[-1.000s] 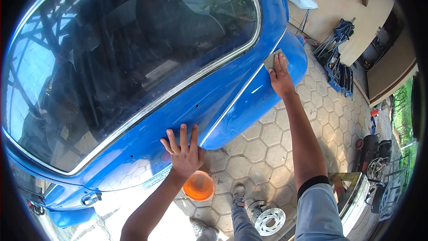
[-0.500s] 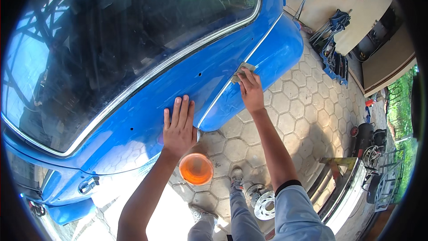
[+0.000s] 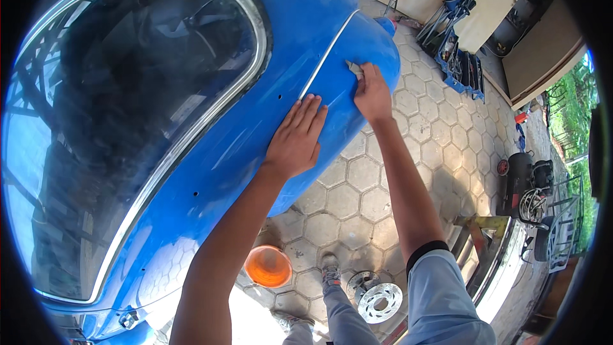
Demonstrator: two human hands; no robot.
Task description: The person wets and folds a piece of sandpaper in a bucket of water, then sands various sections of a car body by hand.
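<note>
Two hands on a blue car body (image 3: pixel 255 147), both pressed against the painted panel beside a thin chrome trim strip (image 3: pixel 325 57). Left hand (image 3: pixel 297 137) spread flat and wide, fingers together and pointing up the panel, palm down on the paint just below the strip, holding nothing. Right hand (image 3: pixel 371 94) further along the same panel, fingers curled down over a small pale sheet, likely sandpaper (image 3: pixel 353 68), pinned between fingertips and paint; only one corner of the sheet showing, the rest covered by the fingers. Large dark rear window (image 3: pixel 134 134) with a chrome rim to the left, full of reflections, interior hard to make out. Below on the hexagonal paving (image 3: pixel 357 179), one orange bowl (image 3: pixel 268 266) standing near the feet, seen from above; contents not clear, just an orange inside with a brighter patch. Just right of it a grey shoe (image 3: pixel 330 271) and a metal brake disc (image 3: pixel 377 297) lying flat on the paving. Further right, a blue rack of tools (image 3: pixel 461 57) against a tan wall, its contents a tangle too small to sort out. Dark machines (image 3: pixel 527 182) at the right rim, bent and blurred by the lens. Lower end of the car cut off at the picture's dark edge.
</note>
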